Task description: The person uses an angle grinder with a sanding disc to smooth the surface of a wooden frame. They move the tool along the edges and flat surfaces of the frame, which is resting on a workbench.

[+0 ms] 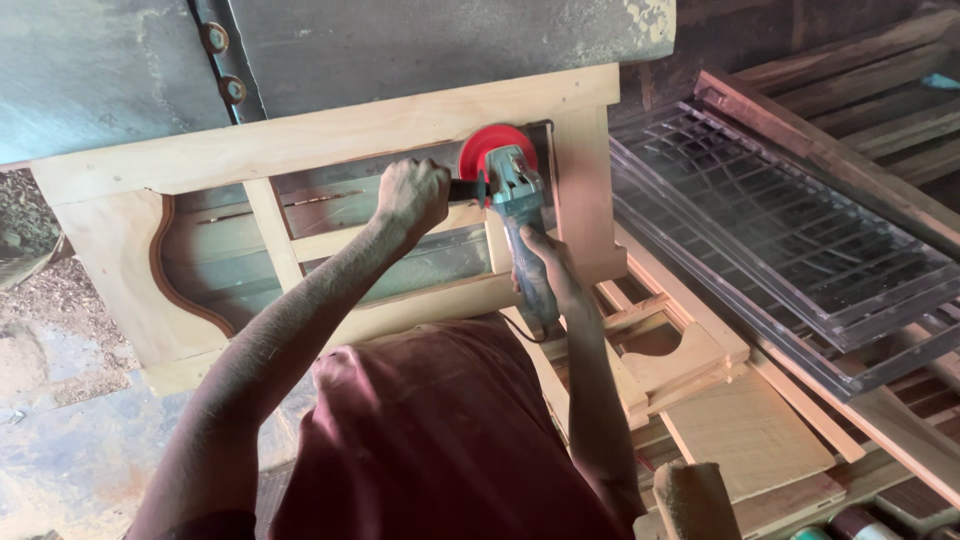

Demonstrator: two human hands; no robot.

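Note:
A teal angle grinder (515, 200) with a red round guard (492, 148) rests against the upper right of a pale wooden furniture frame (330, 135). My left hand (412, 192) is closed around the grinder's black side handle. My right hand (555, 275) grips the rear of the grinder's body, where a black cord leaves it. The disc meets the frame just under its top rail, beside the right upright (582, 170). My dust-covered forearms and dark red shirt (440, 440) fill the lower middle of the view.
Metal window grilles (780, 240) lean at the right over stacked timber. Cut wooden panels and offcuts (740, 430) lie at the lower right. A grey sheet with hinges (225, 60) hangs behind the frame. Sawdust covers the stained concrete floor (70, 400) at the left.

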